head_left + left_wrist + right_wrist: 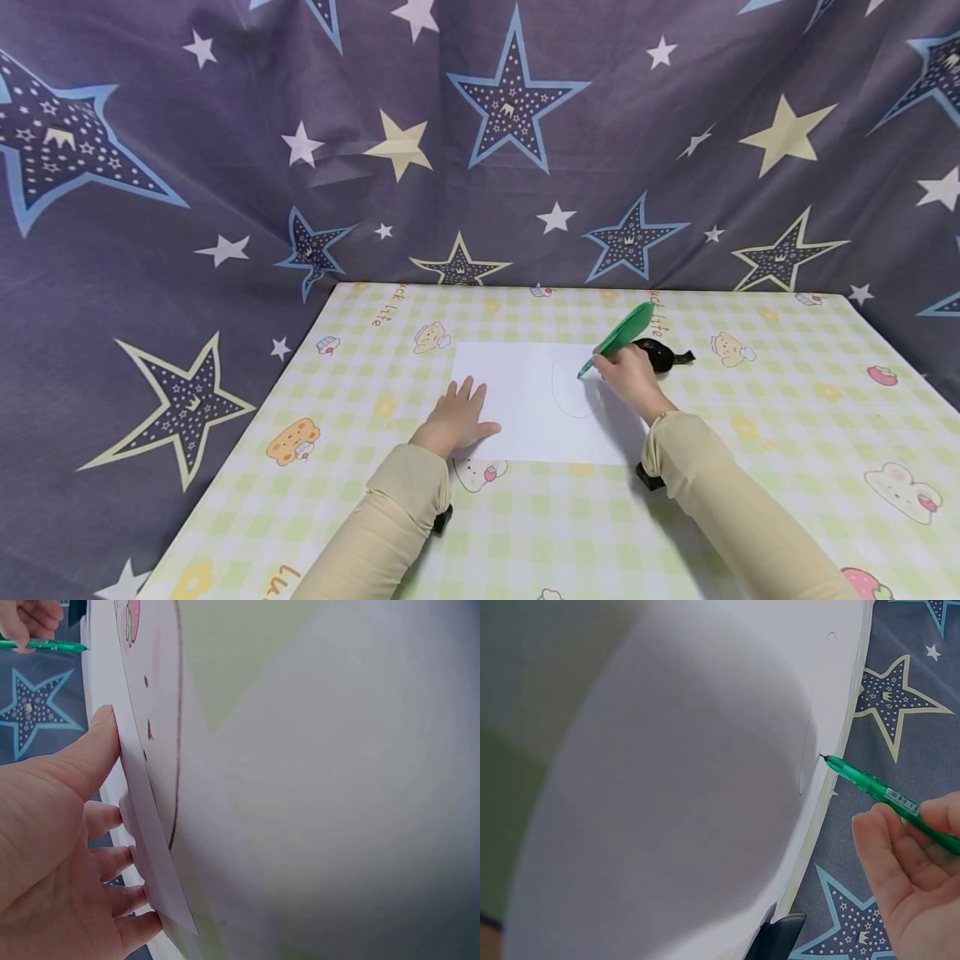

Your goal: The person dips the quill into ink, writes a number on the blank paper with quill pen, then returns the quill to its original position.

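Your right hand (633, 377) pinches a green feather-topped plastic pen (617, 338) in a closed grip, its tip on the white rectangular paper sheet (525, 400) that your flat, open left hand (454, 414) presses down.

The right hand (632, 377) is partly hiding a black object (664, 353), leaving its identity unclear. The right wrist view's edge is cutting off the green pen (889, 796).

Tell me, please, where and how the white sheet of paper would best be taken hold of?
Probably by the near right corner of the white sheet, coming from the person's side: it lies flat, the left hand presses its left edge, and the right hand holds the green pen over the middle.
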Demonstrator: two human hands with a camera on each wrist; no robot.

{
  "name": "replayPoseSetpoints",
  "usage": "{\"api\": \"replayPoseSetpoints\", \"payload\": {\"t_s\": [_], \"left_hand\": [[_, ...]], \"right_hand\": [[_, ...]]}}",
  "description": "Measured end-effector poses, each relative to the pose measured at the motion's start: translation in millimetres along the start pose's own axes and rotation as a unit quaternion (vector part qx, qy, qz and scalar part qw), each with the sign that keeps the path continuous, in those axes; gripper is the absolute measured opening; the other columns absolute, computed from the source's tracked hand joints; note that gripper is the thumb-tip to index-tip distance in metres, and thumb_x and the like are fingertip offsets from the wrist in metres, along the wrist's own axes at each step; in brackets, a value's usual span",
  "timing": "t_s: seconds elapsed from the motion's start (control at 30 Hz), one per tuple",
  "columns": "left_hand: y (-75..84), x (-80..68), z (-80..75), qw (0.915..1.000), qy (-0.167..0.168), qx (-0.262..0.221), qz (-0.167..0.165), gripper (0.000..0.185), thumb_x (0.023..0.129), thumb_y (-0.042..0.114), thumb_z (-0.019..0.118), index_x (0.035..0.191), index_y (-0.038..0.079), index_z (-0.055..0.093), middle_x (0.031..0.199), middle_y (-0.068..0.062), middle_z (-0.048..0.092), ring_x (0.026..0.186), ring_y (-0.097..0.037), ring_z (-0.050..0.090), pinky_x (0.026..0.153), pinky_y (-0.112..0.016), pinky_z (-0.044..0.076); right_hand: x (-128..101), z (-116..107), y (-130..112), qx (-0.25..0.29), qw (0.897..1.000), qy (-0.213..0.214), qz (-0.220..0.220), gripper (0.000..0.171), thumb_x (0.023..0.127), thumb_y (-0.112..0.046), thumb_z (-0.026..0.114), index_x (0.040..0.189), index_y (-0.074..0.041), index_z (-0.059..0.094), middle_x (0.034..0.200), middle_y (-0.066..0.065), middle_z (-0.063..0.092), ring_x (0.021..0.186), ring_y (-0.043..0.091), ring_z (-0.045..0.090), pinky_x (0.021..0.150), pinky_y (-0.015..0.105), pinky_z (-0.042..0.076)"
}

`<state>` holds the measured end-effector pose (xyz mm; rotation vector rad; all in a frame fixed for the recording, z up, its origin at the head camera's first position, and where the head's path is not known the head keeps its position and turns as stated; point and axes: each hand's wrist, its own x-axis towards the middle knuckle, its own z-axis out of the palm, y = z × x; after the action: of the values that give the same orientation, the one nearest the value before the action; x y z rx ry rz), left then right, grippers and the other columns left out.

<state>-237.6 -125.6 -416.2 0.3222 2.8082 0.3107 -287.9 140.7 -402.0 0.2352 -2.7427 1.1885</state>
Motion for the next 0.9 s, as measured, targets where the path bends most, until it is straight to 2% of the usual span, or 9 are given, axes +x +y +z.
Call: {"api": "replayPoseSetpoints", "payload": {"t_s": [0.43, 0.9], "left_hand": [[0.4, -1.6, -1.2, 1.0, 0.002, -0.01, -0.001, 0.071, 0.092, 0.042, 0.052, 0.144, 0.001, 0.026, 0.149, -0.022, 0.015, 0.135, -0.042, 0.01, 0.109, -0.049, 0.014], [2.9, -4.0, -2.5, 0.9998, 0.005, -0.017, -0.005, 0.071, 0.091, 0.041, 0.053, 0.144, 0.001, 0.027, 0.149, -0.022, 0.016, 0.135, -0.041, 0.01, 0.109, -0.049, 0.014]], "right_hand": [[1.0, 3.1, -1.7, -0.003, 1.0, -0.004, 0.001, 0.021, 0.09, -0.011, 0.055, 0.099, 0.004, 0.067, 0.063, 0.004, 0.06, 0.054, 0.016, 0.051, 0.053, 0.029, 0.04], [-0.2, 6.4, -6.9, 0.001, 1.0, -0.004, -0.006, 0.022, 0.09, -0.011, 0.055, 0.098, 0.005, 0.067, 0.063, 0.01, 0.062, 0.051, 0.015, 0.049, 0.049, 0.028, 0.037]]}}
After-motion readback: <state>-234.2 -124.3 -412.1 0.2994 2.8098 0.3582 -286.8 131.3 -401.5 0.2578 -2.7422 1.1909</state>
